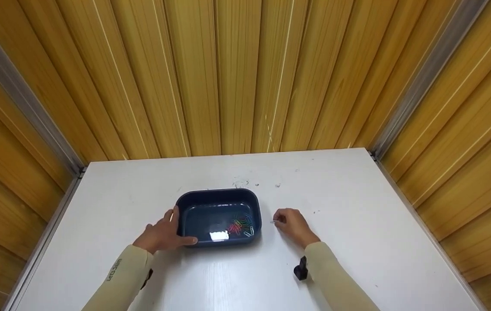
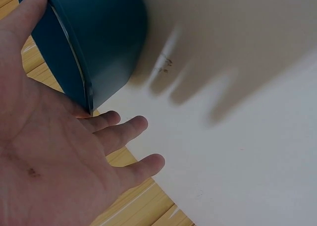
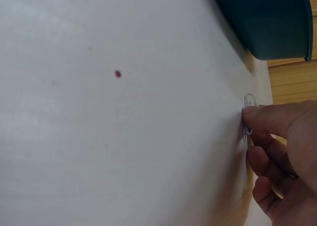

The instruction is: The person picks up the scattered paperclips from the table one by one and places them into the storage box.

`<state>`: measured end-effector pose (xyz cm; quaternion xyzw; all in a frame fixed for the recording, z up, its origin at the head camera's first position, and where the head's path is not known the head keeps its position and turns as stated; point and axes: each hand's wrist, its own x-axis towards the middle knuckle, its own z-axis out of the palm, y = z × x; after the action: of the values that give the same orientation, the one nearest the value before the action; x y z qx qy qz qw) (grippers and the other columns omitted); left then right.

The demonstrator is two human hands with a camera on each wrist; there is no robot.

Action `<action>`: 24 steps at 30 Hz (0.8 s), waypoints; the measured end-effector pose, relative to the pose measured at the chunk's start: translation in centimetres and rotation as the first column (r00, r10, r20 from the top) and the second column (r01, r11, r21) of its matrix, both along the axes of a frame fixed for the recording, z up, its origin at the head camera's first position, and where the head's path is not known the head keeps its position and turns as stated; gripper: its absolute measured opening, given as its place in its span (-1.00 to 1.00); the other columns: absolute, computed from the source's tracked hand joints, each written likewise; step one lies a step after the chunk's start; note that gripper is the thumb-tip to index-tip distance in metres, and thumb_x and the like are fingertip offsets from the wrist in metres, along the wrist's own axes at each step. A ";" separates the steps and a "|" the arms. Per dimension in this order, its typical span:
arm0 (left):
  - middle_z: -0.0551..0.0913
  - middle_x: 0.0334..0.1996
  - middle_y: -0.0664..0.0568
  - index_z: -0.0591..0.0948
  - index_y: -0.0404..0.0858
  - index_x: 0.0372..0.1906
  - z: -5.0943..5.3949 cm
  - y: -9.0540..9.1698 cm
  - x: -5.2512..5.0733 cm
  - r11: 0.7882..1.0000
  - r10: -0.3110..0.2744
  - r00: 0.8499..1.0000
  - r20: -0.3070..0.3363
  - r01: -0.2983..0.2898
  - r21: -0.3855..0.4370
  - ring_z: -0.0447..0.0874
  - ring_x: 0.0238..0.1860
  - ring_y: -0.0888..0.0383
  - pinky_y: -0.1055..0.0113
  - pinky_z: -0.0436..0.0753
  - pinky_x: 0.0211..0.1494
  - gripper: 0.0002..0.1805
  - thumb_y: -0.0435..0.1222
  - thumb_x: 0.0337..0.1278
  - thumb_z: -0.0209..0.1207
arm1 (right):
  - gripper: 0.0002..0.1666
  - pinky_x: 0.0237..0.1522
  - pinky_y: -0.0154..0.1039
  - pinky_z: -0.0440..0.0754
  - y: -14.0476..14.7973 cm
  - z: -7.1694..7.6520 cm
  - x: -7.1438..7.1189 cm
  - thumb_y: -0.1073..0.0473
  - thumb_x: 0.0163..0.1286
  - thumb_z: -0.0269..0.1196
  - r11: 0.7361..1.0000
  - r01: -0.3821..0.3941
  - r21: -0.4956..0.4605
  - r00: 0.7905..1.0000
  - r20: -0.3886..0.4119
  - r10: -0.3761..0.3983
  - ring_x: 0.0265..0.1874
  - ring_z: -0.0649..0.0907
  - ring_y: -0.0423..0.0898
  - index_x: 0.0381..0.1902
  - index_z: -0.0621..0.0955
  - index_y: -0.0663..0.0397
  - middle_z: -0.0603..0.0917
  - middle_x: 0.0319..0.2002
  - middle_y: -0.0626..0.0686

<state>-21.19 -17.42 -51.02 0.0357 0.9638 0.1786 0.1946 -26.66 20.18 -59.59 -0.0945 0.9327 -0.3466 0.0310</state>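
A dark blue rectangular tray (image 1: 215, 196) stands on the white table. Several coloured paper clips (image 1: 237, 226), red, yellow, green, blue and white among them, lie in its right-hand part. My left hand (image 1: 163, 233) holds the tray's near left corner, the thumb over the front rim; in the left wrist view three fingers (image 2: 131, 129) spread out below the tray's wall (image 2: 109, 37). To the right of the tray, my right hand (image 1: 293, 224) pinches whitish wire paper clips (image 3: 248, 100) between thumb and forefinger, close to the tabletop. Their exact number cannot be told.
The white tabletop (image 1: 340, 185) bears small dark marks (image 1: 242, 183) behind the tray and a reddish spot (image 3: 118, 74) in the right wrist view. Wood-patterned panels (image 1: 236, 77) wall in the back and both sides. A black device (image 1: 300, 270) is strapped at the right wrist.
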 end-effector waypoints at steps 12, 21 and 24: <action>-0.01 0.51 -0.34 -0.17 -0.38 0.52 -0.3 -0.1 -0.1 1.000 0.009 1.000 -0.002 -0.009 0.007 0.27 0.38 -0.33 -0.36 0.08 0.40 0.35 0.32 -0.12 0.27 | -0.93 -0.25 -0.26 0.50 0.1 -0.2 0.3 0.36 0.29 0.25 1.000 -0.009 -0.016 1.000 0.003 0.009 -0.38 0.50 -0.18 -0.32 0.64 0.11 0.62 -0.41 -0.06; 0.00 0.50 -0.35 -0.17 -0.39 0.52 -0.3 0.0 0.0 1.000 0.005 1.000 0.002 -0.005 0.014 0.26 0.38 -0.34 -0.35 0.10 0.40 0.35 0.32 -0.12 0.27 | -0.95 -0.20 -0.26 0.52 0.3 0.0 0.4 0.34 0.32 0.24 0.998 0.021 -0.062 1.000 -0.017 -0.022 -0.35 0.52 -0.19 -0.29 0.64 0.12 0.64 -0.38 -0.06; 0.00 0.50 -0.35 -0.17 -0.40 0.52 -0.2 -0.1 0.0 1.000 0.004 1.000 0.003 -0.005 0.008 0.26 0.38 -0.36 -0.36 0.08 0.40 0.35 0.31 -0.10 0.27 | -0.92 -0.22 -0.28 0.50 0.1 0.4 0.2 0.34 0.32 0.24 0.996 0.043 -0.075 0.999 -0.023 -0.045 -0.36 0.50 -0.18 -0.30 0.65 0.08 0.63 -0.38 -0.07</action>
<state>-21.16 -17.48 -51.19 0.0339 0.9629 0.1827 0.1956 -26.45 20.25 -59.15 -0.0795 0.9214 -0.3803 0.0084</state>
